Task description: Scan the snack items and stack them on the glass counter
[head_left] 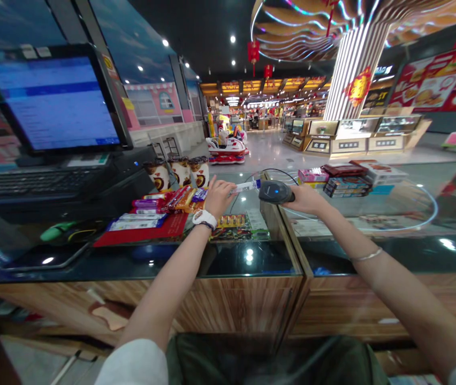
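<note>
My right hand (307, 200) is wrapped round the handle of a dark barcode scanner (271, 191) with a small blue light on top. My left hand (219, 198), wearing a white watch, pinches the near end of a slim white-and-blue packet (246, 186). The packet's far end lies right by the scanner's head; whether they touch I cannot tell. Just left of my left hand, several wrapped snack bars (180, 199) lie in a row. Similar white-and-blue packets (137, 221) rest on a red sheet (172, 227).
Three patterned cups (180, 172) stand behind the snack bars. A monitor (57, 101) and keyboard (31, 179) occupy the left. Stacked boxes (348, 179) sit on the glass counter (404, 198) at right. The scanner's cable loops behind it. A dark tablet-like device (47, 258) lies at front left.
</note>
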The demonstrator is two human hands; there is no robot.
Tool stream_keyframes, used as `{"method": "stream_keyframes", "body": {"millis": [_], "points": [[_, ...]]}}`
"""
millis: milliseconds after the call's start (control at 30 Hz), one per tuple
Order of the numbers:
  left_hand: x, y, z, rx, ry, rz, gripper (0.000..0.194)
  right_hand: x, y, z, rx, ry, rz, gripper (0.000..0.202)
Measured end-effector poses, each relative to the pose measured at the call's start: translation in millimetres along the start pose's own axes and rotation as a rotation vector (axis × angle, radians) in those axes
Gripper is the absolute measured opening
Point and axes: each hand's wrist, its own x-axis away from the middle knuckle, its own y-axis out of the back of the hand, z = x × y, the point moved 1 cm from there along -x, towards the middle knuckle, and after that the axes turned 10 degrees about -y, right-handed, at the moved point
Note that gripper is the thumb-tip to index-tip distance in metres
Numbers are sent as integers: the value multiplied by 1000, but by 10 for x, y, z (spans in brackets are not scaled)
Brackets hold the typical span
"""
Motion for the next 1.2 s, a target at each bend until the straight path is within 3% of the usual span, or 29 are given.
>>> {"method": "stream_keyframes", "body": {"millis": [633,800,1000,1200], "points": [[8,-13,22,-3,2,-3,17,-9,-17,2,-25,36,10,33],[6,-19,16,1,1,-6,18,10,-60,29,-60,33,61,50],[11,-22,15,11,-2,-16,19,-38,-287,2,-316,278,85,44],[2,5,-4,1,-13,-19,18,-101,-474,-4,-362,456,101,55]]}}
